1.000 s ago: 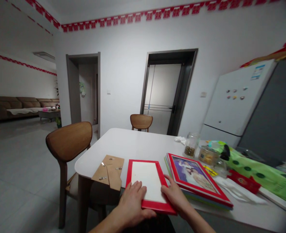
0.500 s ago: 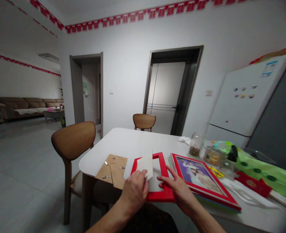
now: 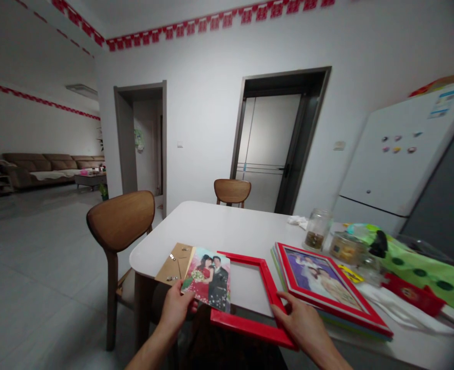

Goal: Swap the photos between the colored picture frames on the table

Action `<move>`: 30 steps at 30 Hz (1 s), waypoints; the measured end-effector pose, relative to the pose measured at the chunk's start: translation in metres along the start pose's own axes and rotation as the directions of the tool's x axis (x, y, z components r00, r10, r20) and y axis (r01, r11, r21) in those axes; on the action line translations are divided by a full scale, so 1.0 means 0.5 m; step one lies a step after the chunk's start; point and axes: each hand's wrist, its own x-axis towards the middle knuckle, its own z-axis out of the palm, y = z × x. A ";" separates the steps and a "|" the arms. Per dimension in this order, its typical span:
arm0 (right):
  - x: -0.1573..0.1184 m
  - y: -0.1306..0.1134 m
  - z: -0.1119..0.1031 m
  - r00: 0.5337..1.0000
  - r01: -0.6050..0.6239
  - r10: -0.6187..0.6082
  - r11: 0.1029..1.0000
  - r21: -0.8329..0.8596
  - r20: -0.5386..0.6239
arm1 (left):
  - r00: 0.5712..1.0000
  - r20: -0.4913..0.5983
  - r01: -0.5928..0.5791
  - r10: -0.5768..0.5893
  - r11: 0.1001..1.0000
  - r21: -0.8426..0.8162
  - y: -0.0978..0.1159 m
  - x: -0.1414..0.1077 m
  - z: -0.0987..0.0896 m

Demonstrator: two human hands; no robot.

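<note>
Between the thumb and fingers of my left hand point(image 3: 178, 308) is a photo point(image 3: 207, 280) of a couple, one in a red dress and one in a dark suit, face up. The photo overlaps the left side of a red picture frame point(image 3: 267, 288). My right hand point(image 3: 298, 318) grips that frame by its right side, near the lower corner; its opening shows the tabletop. Under the photo's left edge lie brown backing boards point(image 3: 173, 264) with metal clips. Right of my right hand rests a stack of frames, topped by a red-framed picture point(image 3: 319, 280).
On the white table point(image 3: 196, 221) stand a glass jar point(image 3: 317, 231) and a lidded glass container point(image 3: 346, 247) behind the stack. Green plastic packaging point(image 3: 423, 267) and a red box point(image 3: 414, 294) lie at right. Wooden chairs point(image 3: 125, 218) stand at the table's left and far sides.
My left hand has drawn the photo leftward out of the frame and turned its picture side up. The frame has tilted and shifted slightly toward me, still in my right hand.
</note>
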 end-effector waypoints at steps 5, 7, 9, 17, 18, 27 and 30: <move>-0.004 0.002 0.001 0.999 0.033 -0.032 0.997 -0.071 0.009 | 0.999 0.044 -0.020 0.012 0.985 0.172 -0.006 -0.006 -0.013; -0.007 0.003 0.001 0.999 0.037 -0.037 0.996 -0.079 0.007 | 0.997 0.058 -0.060 0.045 0.951 0.304 -0.008 -0.007 -0.022; -0.010 0.002 -0.003 0.999 0.050 -0.051 0.995 -0.092 -0.012 | 0.992 0.072 -0.122 0.099 0.875 0.468 -0.005 -0.012 -0.034; 0.020 -0.027 -0.053 0.899 0.218 -0.323 0.916 -0.336 -0.297 | 0.851 0.239 -0.416 0.468 0.321 0.851 0.020 -0.041 -0.045; 0.029 -0.022 -0.055 0.899 0.200 -0.322 0.906 -0.373 -0.298 | 0.813 0.307 -0.478 0.494 0.267 0.837 0.020 -0.041 -0.037; 0.053 0.048 -0.040 0.930 0.165 -0.277 0.902 -0.399 -0.243 | 0.795 0.518 -0.566 0.317 0.079 0.820 0.029 -0.017 0.030; 0.037 0.025 -0.034 0.895 0.209 -0.318 0.918 -0.337 -0.314 | 0.785 0.519 -0.568 0.337 0.061 0.821 0.023 -0.008 0.031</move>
